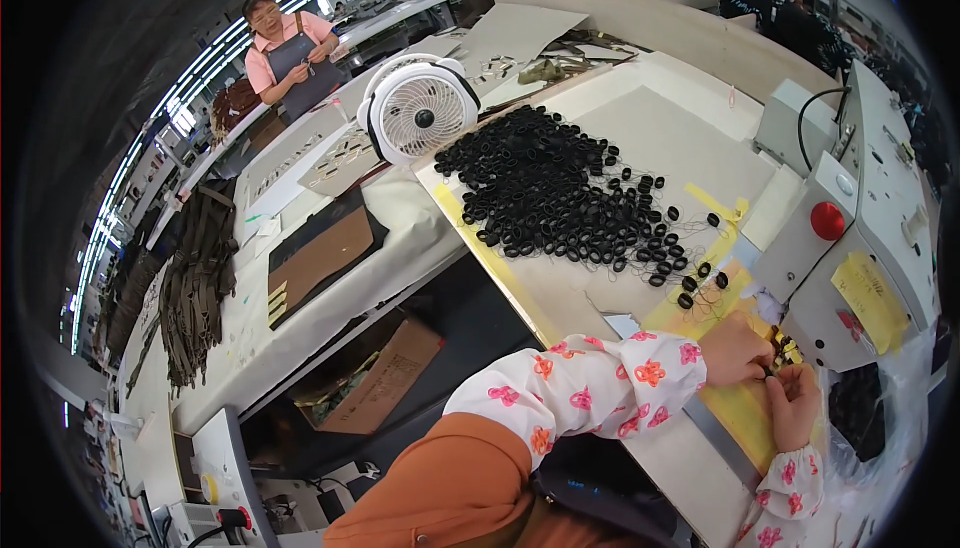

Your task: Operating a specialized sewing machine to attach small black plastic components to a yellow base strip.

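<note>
Both hands are brought close together at the lower right of the frame, beside the head of a sewing machine [835,238]. The left hand [738,350] is half closed, fingers curled toward the machine; its fingertips are partly hidden, so whether anything is gripped there cannot be told. The right hand [795,403] is nearly closed, thumb and forefinger drawn together; a small dark piece [769,373] is pinched at their tips, its shape too small to be made out. Yellow-and-black striped metal parts [785,346] are seen just beyond the fingers. Black loops [545,173] with loose threads are heaped on the pale worktable [670,133] at the upper centre; a few are scattered toward the hands. Flowered sleeves [600,388] are worn on both forearms. A white fan [420,113] is placed left of the heap.
</note>
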{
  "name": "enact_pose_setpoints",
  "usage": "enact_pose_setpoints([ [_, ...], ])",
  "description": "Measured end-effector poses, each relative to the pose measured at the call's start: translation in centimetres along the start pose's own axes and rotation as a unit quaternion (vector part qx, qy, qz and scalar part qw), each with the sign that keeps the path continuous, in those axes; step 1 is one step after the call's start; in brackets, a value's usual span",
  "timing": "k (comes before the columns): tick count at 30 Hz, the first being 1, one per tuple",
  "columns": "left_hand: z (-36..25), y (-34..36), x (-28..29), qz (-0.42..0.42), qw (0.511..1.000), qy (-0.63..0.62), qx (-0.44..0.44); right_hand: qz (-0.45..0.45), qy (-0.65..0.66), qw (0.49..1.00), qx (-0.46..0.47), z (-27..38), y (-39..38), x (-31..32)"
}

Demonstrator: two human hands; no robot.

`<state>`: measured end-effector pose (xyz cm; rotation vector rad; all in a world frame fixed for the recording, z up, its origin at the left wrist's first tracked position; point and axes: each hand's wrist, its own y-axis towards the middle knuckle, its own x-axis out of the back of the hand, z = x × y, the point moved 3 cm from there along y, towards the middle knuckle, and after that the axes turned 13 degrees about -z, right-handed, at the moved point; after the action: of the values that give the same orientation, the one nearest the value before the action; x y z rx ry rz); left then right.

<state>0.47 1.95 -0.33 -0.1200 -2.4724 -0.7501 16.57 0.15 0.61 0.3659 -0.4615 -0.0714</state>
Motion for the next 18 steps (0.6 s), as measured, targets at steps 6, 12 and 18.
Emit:
enact_pose_setpoints([
  [6,0.1,0.1,0.8,0.011,1.0,0.013,0.021,0.004,-0.072,0.997,-0.007,0.5,0.4,-0.5],
  [12,0.1,0.5,-1.9,0.017,1.0,-0.009,-0.015,-0.044,-0.067,0.996,0.034,-1.6,-0.8,1.2],
  [18,0.4,-0.4,0.5,-0.004,1.0,0.013,0.027,-0.002,-0.049,0.999,0.024,0.7,-0.2,-0.7],
])
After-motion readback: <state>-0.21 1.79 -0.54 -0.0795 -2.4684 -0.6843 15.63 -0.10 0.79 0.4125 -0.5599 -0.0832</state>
